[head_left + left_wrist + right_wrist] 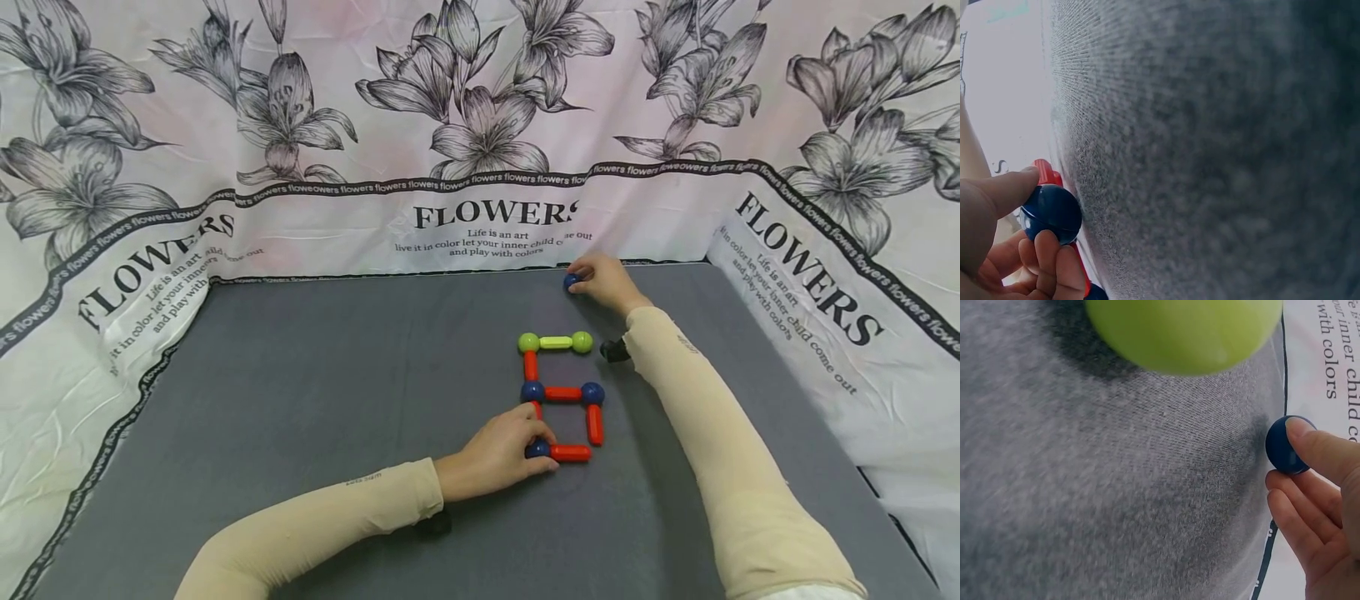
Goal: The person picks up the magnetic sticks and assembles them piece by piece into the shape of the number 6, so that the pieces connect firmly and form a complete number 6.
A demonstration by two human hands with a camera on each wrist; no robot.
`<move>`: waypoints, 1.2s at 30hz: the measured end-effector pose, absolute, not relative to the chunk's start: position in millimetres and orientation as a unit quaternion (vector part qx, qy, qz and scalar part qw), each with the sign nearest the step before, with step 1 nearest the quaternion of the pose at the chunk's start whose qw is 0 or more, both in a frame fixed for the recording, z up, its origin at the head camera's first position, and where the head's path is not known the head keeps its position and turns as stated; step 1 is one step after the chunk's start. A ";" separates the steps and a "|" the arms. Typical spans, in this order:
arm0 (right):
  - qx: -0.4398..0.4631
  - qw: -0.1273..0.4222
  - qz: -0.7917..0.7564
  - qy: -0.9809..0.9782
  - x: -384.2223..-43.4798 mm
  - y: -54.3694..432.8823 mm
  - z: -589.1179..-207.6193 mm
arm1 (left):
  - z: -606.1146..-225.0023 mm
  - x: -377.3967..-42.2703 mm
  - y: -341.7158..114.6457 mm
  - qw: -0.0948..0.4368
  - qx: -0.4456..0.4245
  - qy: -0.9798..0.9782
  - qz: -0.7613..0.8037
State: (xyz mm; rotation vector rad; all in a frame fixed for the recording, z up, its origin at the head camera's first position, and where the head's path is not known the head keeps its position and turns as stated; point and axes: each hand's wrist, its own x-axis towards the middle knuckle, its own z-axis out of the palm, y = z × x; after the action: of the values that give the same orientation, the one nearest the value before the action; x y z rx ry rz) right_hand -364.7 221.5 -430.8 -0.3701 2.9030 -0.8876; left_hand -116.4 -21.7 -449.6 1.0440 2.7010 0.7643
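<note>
My left hand (495, 457) grips a blue ball (537, 450) at the lower left corner of a ball-and-rod figure on the table. From that ball a red rod (572, 452) points right, and another runs upward, partly behind the fingers. Above lie two blue balls joined by a red rod (563, 393); a red rod (595, 425) hangs down from the right one. The top is a green rod (556, 342) between two green balls. Near the table's far edge, my right hand (609, 285) pinches a loose blue ball (1284, 449) between thumb and fingers.
The grey table (337, 375) meets a flower-printed cloth (322, 229) at the back and both sides. A green ball (1191, 334) looms close to the right wrist camera. Dark wrist camera mounts (613, 351) sit under both wrists.
</note>
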 end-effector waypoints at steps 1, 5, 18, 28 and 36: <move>-0.121 0.042 -0.291 0.948 -363.0 222.3 -429.9 | -449.8 -116.2 -21.7 0.074 0.347 0.899 0.255; -0.126 0.036 -0.301 0.945 -354.3 225.0 -424.9 | -450.4 -114.7 -21.4 0.073 0.346 0.900 0.256; -0.152 0.016 -0.339 0.928 -284.0 230.5 -396.0 | -452.7 -114.8 -20.6 0.068 0.343 0.898 0.268; -0.167 0.054 -0.373 0.911 -217.2 240.8 -391.0 | -451.8 -113.7 -20.3 0.081 0.343 0.898 0.264; -0.178 0.079 -0.415 0.889 -175.4 254.8 -405.5 | -449.2 -113.6 -21.6 0.104 0.337 0.895 0.274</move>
State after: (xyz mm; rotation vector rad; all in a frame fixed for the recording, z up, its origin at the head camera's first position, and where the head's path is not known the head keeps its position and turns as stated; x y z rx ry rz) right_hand -175.4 254.8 -405.5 -0.5317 2.6596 -1.2421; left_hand -113.6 -21.6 -449.2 0.9938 2.6382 0.8071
